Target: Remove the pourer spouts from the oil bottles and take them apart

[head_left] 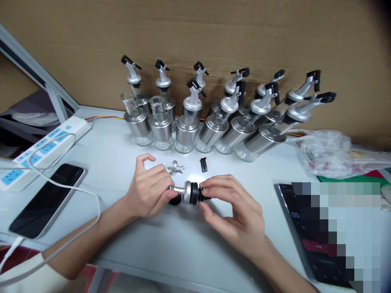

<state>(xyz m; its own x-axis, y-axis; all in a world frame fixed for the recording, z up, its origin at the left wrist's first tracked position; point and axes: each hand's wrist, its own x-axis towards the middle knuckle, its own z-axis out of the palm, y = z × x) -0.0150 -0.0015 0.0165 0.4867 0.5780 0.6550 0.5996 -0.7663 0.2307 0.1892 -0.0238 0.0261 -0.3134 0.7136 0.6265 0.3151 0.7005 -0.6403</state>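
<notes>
A silver and black pour spout [187, 193] lies sideways between my two hands, just above the table. My left hand [152, 187] grips its narrow silver end, with the index finger raised and bent. The thumb and fingers of my right hand [236, 211] pinch the black stopper end. Beyond my left hand lies a loose silver spout top [175, 167], partly hidden by the fingers. A small black lever piece [203, 164] rests to its right. Behind them stand several glass and steel bottles [187, 134], most topped with spouts; two in front on the left have bare glass necks.
On the left are a white power strip [45, 148], a dark phone [49, 199] and a white cable [97, 203]. To the right lie a tablet-like device [301, 228], partly blurred out, and a clear plastic bag [324, 152]. Brown cardboard [189, 32] rises behind the bottles.
</notes>
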